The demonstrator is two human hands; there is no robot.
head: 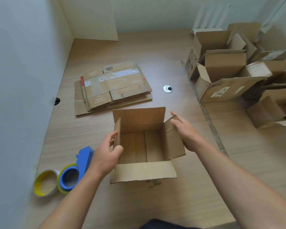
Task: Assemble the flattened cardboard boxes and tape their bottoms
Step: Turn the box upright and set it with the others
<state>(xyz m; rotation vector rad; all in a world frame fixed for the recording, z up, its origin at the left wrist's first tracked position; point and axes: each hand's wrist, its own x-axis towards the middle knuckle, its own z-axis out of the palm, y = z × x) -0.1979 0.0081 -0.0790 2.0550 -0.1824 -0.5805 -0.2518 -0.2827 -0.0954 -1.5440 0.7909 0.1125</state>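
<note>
My left hand [106,152] pinches the left flap of the open box [144,172], thumb on the inner face and fingers curled round the outer one. My right hand [185,131] lies flat along the outside of the right flap, fingers straight and pressing lightly, so the box sits steadied between both palms. It stands upright on the table [155,204] right in front of me, mouth up, all four top flaps splayed. Looking down inside, I see the bottom flaps folded shut and meeting at a seam. I cannot tell from here whether tape runs along the underside.

I judge this box is formed and that I am at the hand-off. If the bottom is sealed, it goes to the right with the assembled boxes [221,68]. If not, I need to tip it over and reach for the blue tape dispenser [82,164] just beside my left wrist, with the spare tape roll [45,183] touching it on its far side.

Beyond the box lies the stack of flattened boxes [112,86], well apart from my hands. The next move calls for a firm two-handed lift, without crushing the flaps
</note>
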